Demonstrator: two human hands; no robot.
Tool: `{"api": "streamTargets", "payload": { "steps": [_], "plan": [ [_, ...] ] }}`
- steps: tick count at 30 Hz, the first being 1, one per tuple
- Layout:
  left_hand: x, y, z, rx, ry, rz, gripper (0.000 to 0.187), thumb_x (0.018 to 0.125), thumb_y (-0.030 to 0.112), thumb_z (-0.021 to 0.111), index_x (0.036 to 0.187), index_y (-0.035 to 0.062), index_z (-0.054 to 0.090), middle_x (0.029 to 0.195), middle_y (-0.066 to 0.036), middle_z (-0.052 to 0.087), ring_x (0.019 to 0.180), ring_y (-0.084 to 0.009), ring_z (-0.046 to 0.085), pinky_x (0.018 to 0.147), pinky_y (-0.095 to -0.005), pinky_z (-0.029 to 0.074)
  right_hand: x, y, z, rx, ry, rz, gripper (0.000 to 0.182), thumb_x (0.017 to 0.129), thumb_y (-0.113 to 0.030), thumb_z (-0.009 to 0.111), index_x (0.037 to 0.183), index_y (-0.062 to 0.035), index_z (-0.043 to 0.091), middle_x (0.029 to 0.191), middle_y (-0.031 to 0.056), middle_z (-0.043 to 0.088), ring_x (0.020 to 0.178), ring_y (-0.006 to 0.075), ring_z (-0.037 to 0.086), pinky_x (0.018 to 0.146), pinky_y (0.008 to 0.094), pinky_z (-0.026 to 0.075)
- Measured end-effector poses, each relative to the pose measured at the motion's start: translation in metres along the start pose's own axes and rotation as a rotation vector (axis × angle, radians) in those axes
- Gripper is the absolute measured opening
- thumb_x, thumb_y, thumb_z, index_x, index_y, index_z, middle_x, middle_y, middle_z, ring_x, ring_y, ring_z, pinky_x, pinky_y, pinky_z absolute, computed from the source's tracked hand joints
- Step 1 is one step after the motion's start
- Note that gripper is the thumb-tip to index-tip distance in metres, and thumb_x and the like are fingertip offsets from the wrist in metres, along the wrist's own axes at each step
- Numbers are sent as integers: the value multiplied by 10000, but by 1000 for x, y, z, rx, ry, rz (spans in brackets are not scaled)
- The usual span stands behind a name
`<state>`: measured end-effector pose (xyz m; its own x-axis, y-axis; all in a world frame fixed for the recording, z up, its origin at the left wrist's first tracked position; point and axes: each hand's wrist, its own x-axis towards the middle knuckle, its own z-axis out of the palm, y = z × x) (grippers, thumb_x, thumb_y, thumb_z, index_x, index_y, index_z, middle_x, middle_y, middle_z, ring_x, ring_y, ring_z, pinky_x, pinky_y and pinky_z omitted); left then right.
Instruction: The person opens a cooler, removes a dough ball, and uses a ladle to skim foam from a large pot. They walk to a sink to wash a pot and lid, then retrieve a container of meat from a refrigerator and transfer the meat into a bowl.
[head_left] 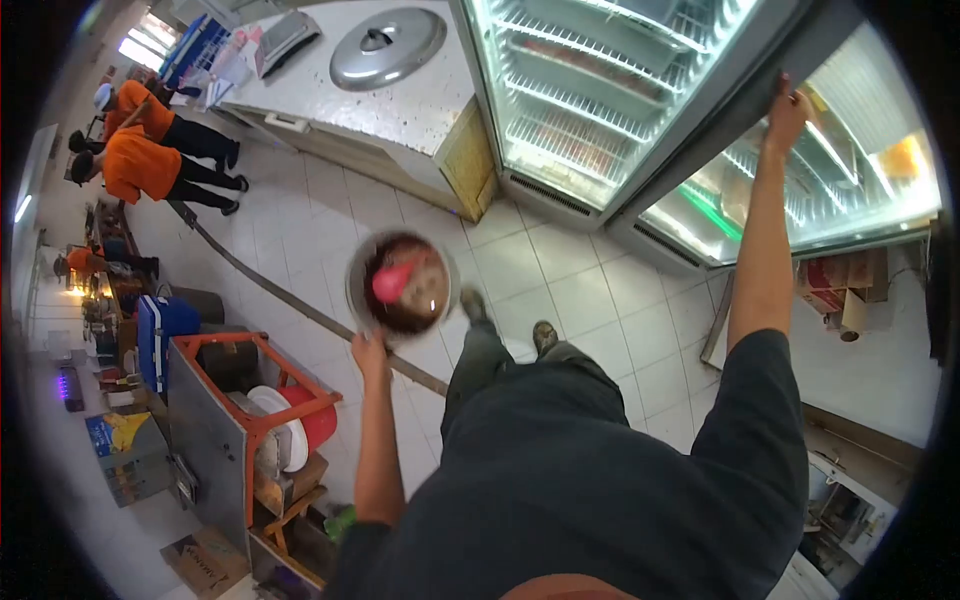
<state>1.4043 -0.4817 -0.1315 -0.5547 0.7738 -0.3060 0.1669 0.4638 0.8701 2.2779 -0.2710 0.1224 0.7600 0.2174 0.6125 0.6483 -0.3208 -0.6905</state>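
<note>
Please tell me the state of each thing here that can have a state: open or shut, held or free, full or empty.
fridge door: swung open, right hand gripping its top edge
fridge shelves: lit, contents too blurred to tell
bowl: held up by left hand, holding dark contents and a pink item
metal lid: lying free on the counter
blue cooler: shut

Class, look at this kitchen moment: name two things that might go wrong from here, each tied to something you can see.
1. The left hand alone holds a metal bowl by its edge, with something pink inside; it may tip and spill onto the tiled floor.
2. The right hand is stretched to the freezer door; with both hands busy, balance could be poor, and the door might swing into the bowl.
</note>
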Motion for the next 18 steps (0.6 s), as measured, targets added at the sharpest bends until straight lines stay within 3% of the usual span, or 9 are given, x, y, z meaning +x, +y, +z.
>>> {"api": "streamTargets", "payload": {
  "steps": [2, 3, 6, 8, 10, 11, 14, 16, 18],
  "plan": [
    [44, 94, 41, 12, -164, 90, 304, 855, 74, 679, 1123, -67, 664, 954, -85, 690, 839, -152, 595, 755, -334, 490, -6, -11, -19, 96, -116, 42, 630, 908, -602, 696, 744, 4, 647, 679, 44, 547, 654, 156, 458, 650, 354, 415],
    [75, 128, 61, -19, -224, 102, 282, 872, 66, 660, 1125, -59, 665, 962, -87, 693, 840, -151, 596, 759, -331, 490, -5, -9, -18, 153, -119, 72, 626, 894, -600, 720, 735, -2, 623, 694, 21, 549, 656, 135, 454, 633, 323, 402],
    [183, 187, 133, -186, -344, 169, 234, 884, 68, 664, 1078, -62, 659, 951, -89, 690, 830, -159, 604, 750, -324, 503, -43, -24, -50, 309, -50, 90, 626, 887, -570, 744, 701, -4, 552, 660, 42, 531, 638, 178, 448, 665, 384, 438],
    [275, 193, 174, -109, -341, 185, 227, 879, 83, 683, 1062, -46, 646, 920, -89, 681, 843, -179, 630, 714, -342, 534, -97, -64, -81, 318, 110, 92, 569, 959, -487, 696, 753, 26, 557, 702, 38, 555, 684, 194, 476, 705, 360, 444],
    [344, 204, 204, -205, -547, 124, 262, 872, 102, 702, 1088, -23, 623, 929, -91, 671, 863, -222, 657, 690, -399, 588, -136, -26, -123, 133, 285, 44, 467, 1035, -383, 610, 964, 78, 607, 909, 109, 636, 869, 221, 563, 847, 341, 459],
    [387, 196, 229, -364, -522, -18, 315, 871, 92, 708, 1149, -13, 603, 1030, -118, 669, 899, -269, 676, 664, -454, 629, -161, -43, -146, 95, 363, 69, 465, 1064, -375, 542, 1074, 87, 591, 1044, 147, 625, 977, 236, 561, 926, 348, 439],
    [362, 273, 249, -207, -636, 44, 345, 892, 41, 675, 1212, -39, 573, 1202, -165, 629, 999, -305, 680, 787, -449, 658, -216, -44, -232, -34, 474, 149, 582, 1119, -395, 350, 1386, 109, 467, 1404, 228, 526, 1261, 296, 508, 1114, 382, 360],
    [379, 285, 268, -98, -553, -1, 335, 903, 39, 661, 1213, -50, 572, 1186, -160, 634, 992, -294, 682, 800, -440, 658, -221, -83, -256, -115, 694, 278, 672, 1118, -431, 279, 1470, 132, 374, 1508, 265, 445, 1360, 341, 459, 1174, 404, 320],
    [395, 284, 280, -82, -567, -28, 329, 911, 42, 648, 1216, -54, 570, 1177, -165, 631, 987, -289, 683, 821, -428, 655, -230, -1, -330, -411, 886, 299, 665, 1115, -411, 276, 1484, 137, 346, 1527, 288, 407, 1366, 372, 449, 1149, 413, 360]
  ]
}}
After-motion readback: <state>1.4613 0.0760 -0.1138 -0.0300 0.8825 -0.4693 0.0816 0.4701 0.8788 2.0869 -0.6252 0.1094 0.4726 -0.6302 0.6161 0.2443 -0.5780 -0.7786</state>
